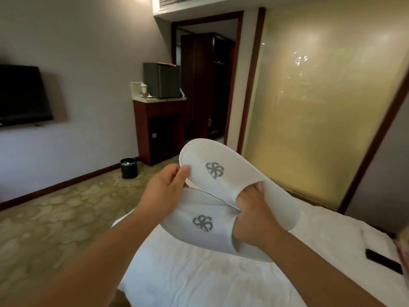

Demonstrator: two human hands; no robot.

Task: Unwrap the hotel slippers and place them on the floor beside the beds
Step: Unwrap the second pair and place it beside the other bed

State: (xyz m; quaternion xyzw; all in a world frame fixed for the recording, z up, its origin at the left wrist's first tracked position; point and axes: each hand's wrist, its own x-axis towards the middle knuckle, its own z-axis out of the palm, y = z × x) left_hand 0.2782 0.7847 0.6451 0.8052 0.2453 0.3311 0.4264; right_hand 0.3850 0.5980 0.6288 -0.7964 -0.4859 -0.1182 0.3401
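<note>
An upper slipper (221,171) and a lower slipper (199,224), both white with a grey logo, are held overlapping above the white bed (199,280). The upper slipper's toe rim is pinched by the left hand (164,185). The right hand (254,216) is pushed into its opening with the fingers hidden, so that grip cannot be told.
</note>
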